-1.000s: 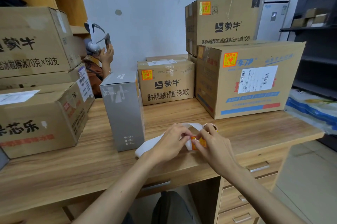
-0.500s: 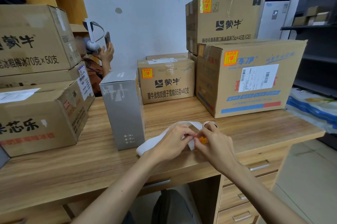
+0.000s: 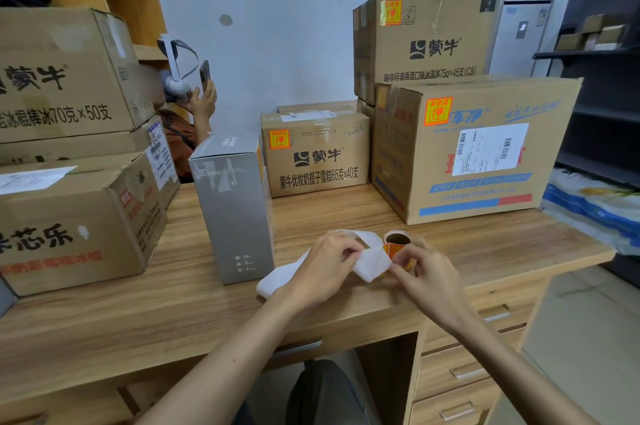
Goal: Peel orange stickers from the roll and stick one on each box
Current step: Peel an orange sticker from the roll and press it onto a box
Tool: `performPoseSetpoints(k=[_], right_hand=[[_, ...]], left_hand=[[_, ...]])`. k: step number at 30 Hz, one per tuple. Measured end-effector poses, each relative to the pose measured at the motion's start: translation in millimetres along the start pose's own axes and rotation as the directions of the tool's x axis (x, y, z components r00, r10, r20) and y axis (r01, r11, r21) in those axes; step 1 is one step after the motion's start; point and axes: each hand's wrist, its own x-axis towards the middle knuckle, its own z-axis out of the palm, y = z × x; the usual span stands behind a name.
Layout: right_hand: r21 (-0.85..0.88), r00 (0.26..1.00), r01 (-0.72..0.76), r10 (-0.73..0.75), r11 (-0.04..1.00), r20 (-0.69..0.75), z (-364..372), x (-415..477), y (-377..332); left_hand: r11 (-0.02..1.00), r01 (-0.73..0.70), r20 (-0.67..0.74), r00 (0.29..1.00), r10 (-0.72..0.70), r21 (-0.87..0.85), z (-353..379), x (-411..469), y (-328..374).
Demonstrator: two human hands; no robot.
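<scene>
Orange sticker (image 3: 396, 249) sits by the roll (image 3: 397, 237), over the counter (image 3: 346, 213). The right hand (image 3: 427, 274) pinches it in its grip; the left hand (image 3: 323, 267) holds the white strip (image 3: 372, 263). Next, I think: peel it free, maybe for the grey box (image 3: 235, 210).

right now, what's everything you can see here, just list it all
cardboard boxes: at least seven, brown, stacked left, back and right on desk
stickers on boxes: three, orange, front faces
grey box: one, grey, upright mid-desk
sticker roll: one, orange on brown core, front of desk
backing strip: one, white, trailing left from roll
desk: one, wood, underneath
air conditioner: one, white, back right
other person: one, behind left boxes, holding phone
left hand: pinches backing strip
right hand: holds sticker roll
</scene>
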Motion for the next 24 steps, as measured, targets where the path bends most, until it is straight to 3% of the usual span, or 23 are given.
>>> performPoseSetpoints(k=[19, 24], right_hand=[[0.242, 0.982, 0.035, 0.012, 0.970, -0.189, -40.6, -9.3, -5.7], [0.177, 0.968, 0.110, -0.065, 0.978, -0.241, -39.3, -2.4, -21.5]], left_hand=[[0.997, 0.068, 0.005, 0.998, -0.068, 0.043, 0.5, 0.3, -4.5], [0.997, 0.079, -0.056, 0.995, -0.078, 0.020, -10.8, 0.5, 3.8]])
